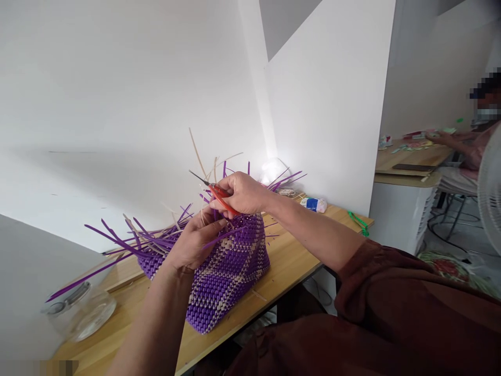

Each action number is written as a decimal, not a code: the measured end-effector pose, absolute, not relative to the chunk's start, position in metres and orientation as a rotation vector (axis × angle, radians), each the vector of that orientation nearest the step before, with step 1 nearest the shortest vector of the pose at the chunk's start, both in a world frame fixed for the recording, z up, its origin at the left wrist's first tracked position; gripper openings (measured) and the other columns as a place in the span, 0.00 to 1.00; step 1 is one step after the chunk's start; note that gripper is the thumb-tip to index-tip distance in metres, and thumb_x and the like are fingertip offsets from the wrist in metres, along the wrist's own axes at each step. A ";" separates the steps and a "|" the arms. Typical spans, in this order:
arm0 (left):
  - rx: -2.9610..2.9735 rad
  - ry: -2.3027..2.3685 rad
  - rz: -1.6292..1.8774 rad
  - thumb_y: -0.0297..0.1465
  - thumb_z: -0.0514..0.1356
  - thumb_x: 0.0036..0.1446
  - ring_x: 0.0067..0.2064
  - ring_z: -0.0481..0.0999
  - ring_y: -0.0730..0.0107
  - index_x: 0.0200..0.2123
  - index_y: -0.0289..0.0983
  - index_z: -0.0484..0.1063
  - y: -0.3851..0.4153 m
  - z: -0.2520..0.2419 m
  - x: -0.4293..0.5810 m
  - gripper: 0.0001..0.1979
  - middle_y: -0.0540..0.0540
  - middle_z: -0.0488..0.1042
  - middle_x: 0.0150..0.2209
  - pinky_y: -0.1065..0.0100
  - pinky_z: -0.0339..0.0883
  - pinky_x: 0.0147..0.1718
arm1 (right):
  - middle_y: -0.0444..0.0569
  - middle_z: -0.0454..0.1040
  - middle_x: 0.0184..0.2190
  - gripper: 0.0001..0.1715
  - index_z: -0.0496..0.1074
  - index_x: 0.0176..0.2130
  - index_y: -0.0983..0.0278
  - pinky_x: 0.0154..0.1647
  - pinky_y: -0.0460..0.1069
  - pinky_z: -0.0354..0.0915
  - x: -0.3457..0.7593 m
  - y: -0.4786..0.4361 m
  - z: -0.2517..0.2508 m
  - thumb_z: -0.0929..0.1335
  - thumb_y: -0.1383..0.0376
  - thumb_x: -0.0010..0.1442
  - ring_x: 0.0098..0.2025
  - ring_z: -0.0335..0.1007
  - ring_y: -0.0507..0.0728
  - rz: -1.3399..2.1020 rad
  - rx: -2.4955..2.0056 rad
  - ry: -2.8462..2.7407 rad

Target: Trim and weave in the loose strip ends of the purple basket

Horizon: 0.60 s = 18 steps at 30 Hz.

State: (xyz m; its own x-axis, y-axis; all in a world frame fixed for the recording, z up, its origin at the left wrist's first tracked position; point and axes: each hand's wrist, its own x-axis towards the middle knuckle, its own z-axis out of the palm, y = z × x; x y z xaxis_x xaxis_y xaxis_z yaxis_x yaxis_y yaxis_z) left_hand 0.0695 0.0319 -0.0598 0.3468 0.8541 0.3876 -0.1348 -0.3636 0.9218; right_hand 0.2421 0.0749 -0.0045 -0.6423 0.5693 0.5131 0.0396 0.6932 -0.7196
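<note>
A woven basket [219,282] in purple and cream strips stands on the wooden table, with loose strip ends [148,235] sticking out along its upper edge. My right hand [242,193] is closed around pliers with red-orange handles [221,201]; their dark, thin jaws point up and left over the rim. Just below and left of it, my left hand [199,235] pinches at the basket's edge among the strips. A purple strip passes by its fingers, though what exactly lies between the fingertips is partly hidden.
A clear glass jar [88,313] stands at the table's left end. Right of the basket lie a ball of yarn with a blue label [313,204] and a green braided cord [358,223]. At far right, another person sits at a second table [415,156] beside a white fan [491,188].
</note>
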 end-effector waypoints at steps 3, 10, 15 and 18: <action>1.582 0.641 1.209 0.28 0.66 0.57 0.44 0.75 0.62 0.44 0.37 0.76 0.036 -0.062 0.067 0.11 0.43 0.76 0.40 0.60 0.66 0.48 | 0.44 0.71 0.23 0.10 0.72 0.31 0.67 0.27 0.47 0.58 0.243 0.075 -0.006 0.70 0.61 0.54 0.25 0.64 0.49 0.741 -0.475 -2.154; 1.555 0.640 1.240 0.28 0.67 0.56 0.43 0.76 0.62 0.45 0.37 0.76 0.033 -0.063 0.069 0.12 0.43 0.78 0.41 0.61 0.67 0.47 | 0.42 0.71 0.24 0.13 0.76 0.31 0.66 0.31 0.46 0.58 0.243 0.067 -0.001 0.70 0.58 0.55 0.29 0.63 0.49 0.559 -0.459 -2.181; 1.485 0.609 1.350 0.28 0.69 0.53 0.43 0.76 0.65 0.42 0.38 0.77 0.031 -0.062 0.075 0.12 0.44 0.78 0.41 0.66 0.67 0.47 | 0.44 0.73 0.23 0.11 0.72 0.29 0.66 0.28 0.47 0.59 0.248 0.070 -0.007 0.71 0.60 0.55 0.26 0.66 0.50 0.682 -0.546 -2.112; 1.461 0.588 1.418 0.28 0.70 0.52 0.41 0.76 0.68 0.42 0.37 0.78 0.032 -0.062 0.080 0.13 0.45 0.78 0.39 0.68 0.67 0.45 | 0.45 0.74 0.24 0.13 0.72 0.30 0.66 0.27 0.47 0.61 0.251 0.071 -0.010 0.72 0.58 0.54 0.26 0.68 0.50 0.699 -0.553 -2.085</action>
